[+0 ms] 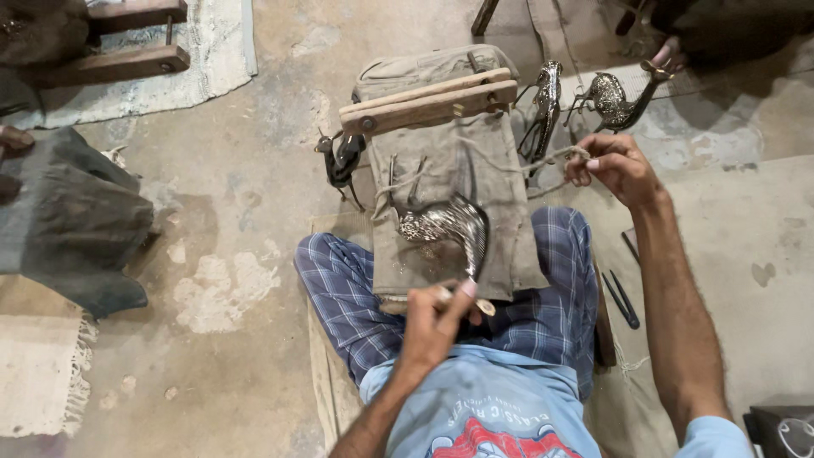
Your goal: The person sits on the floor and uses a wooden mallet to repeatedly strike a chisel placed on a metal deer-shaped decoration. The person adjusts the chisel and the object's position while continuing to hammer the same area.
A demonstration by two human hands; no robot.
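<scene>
A shiny engraved metal animal figure [445, 225] lies on a khaki cloth [500, 246] spread over my lap. My left hand [437, 318] is closed around the near end of the figure together with a small wooden-handled tool. A cord [509, 167] runs from the figure up to my right hand [615, 165], which grips the cord's knotted end, raised to the right. A wooden clamp [428, 103] of two bars rests on the far end of the cloth.
Two more metal animal figures [615, 100] stand beyond my right hand, and a dark one [339, 161] lies left of the clamp. Thin dark tools [621, 298] lie on the floor at right. Another clamp [127, 59] and dark cloth [72, 220] are at left.
</scene>
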